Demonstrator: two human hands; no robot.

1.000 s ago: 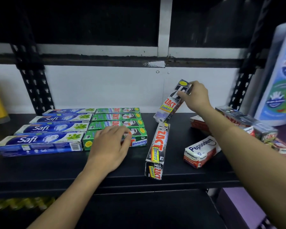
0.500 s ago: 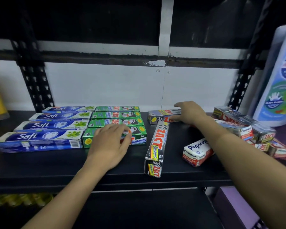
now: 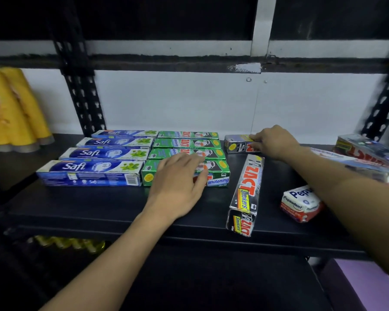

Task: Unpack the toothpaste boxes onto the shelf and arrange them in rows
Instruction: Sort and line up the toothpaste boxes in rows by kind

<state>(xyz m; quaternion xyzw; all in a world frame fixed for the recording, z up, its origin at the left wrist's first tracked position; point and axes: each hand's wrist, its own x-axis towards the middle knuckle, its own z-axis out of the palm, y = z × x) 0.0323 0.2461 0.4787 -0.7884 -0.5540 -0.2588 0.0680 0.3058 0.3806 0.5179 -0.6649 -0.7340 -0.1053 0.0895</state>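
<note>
On the black shelf (image 3: 99, 209) lie several blue Safi boxes (image 3: 90, 172) in a row, with several green Zact boxes (image 3: 186, 143) lined up to their right. My left hand (image 3: 177, 187) rests flat on the front green Zact Whitening box (image 3: 218, 176). At the back, my right hand (image 3: 274, 142) grips a silver Zact Smokers box (image 3: 236, 144) that lies sideways on the shelf. A second silver Zact Smokers box (image 3: 247, 191) lies lengthwise, pointing at the front edge.
A white Pepsodent box (image 3: 299, 203) lies under my right forearm. More toothpaste boxes (image 3: 368, 156) are piled at the right end. Yellow bottles (image 3: 11, 108) stand at the far left. Black perforated uprights (image 3: 81, 90) frame the shelf against a white wall.
My right hand brought the silver Zact Smokers box down from the air and laid it sideways at the back of the shelf. The left hand stayed on the green box.
</note>
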